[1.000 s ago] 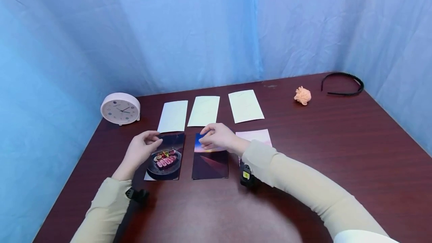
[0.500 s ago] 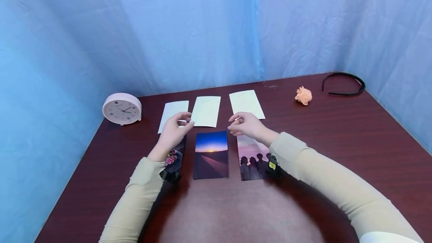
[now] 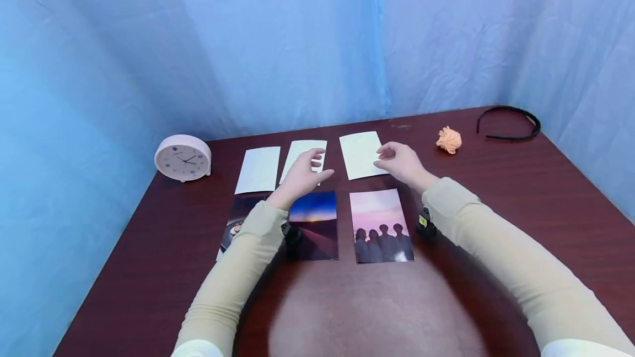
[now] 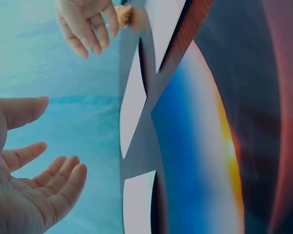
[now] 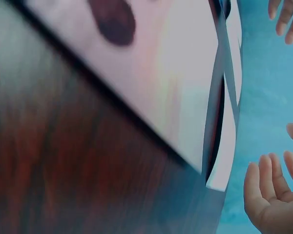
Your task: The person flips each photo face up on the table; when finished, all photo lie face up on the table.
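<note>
Sunset print [image 3: 319, 236] lies flat at centre frame, its left part hidden behind the left forearm. Dark print with a plate [image 3: 241, 209] to its left, half covered by the same sleeve; pink silhouette print [image 3: 381, 225] to its right, in full view. Behind them, a row of white sheets: left sheet [image 3: 258, 169], middle sheet [image 3: 296, 153], right sheet [image 3: 358, 156], the last turned slightly askew.

Left hand [image 3: 303, 174] hangs over the middle sheet, holding nothing; thumb well clear of the fingers, index apart, the other three close together (left wrist view shows this best). Right hand [image 3: 403, 164] overlaps the right sheet's edge in the head view, but both wrist views show a gap; fingers side by side, thumb held off, nothing pinched.

Dark red-brown table [image 3: 159, 247] beneath. Pale clock [image 3: 182, 158] at left of frame; peach bundle [image 3: 448, 140] and black headband [image 3: 516, 138] at right. Blue curtain [image 3: 278, 48] fills the top.
</note>
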Motion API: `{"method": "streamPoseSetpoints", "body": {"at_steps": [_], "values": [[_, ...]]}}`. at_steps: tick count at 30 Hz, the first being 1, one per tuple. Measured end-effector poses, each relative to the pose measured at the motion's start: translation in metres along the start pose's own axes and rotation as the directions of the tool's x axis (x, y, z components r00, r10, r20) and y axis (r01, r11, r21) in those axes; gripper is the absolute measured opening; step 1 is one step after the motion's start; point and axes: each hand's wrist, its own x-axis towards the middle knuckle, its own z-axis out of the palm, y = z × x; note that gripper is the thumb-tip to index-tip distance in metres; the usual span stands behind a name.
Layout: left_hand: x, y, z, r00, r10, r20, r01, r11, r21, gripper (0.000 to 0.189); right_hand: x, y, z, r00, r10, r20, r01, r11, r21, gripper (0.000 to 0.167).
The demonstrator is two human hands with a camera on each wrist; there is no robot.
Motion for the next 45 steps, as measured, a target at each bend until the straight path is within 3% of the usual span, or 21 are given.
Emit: {"method": "streamPoseSetpoints", "body": {"at_steps": [9,14,19,25,45], "values": [[0.027,0.004,0.024,0.995,0.005,0.102,-0.016,0.994,0.107,0.065,0.011,0.011,-0.012,0.997,0.04,0.061,-0.034,0.994,-0.102,0.047],[0.041,0.007,0.03,0.986,0.006,0.164,-0.047,0.969,0.244,0.071,0.013,0.015,-0.013,0.992,0.046,0.12,-0.025,0.985,-0.172,0.056],[0.049,0.01,0.035,0.967,-0.019,0.253,-0.068,0.941,0.332,0.076,0.014,0.018,-0.01,0.983,0.05,0.179,-0.008,0.973,-0.23,0.063],[0.048,0.009,0.045,0.939,-0.095,0.332,-0.058,0.904,0.425,0.082,0.015,0.021,-0.004,0.973,0.065,0.22,-0.006,0.966,-0.259,0.066],[0.055,0.015,0.057,0.953,-0.042,0.301,-0.128,0.843,0.523,0.075,0.008,0.024,-0.011,0.958,0.053,0.282,0.046,0.942,-0.332,0.073]]}}
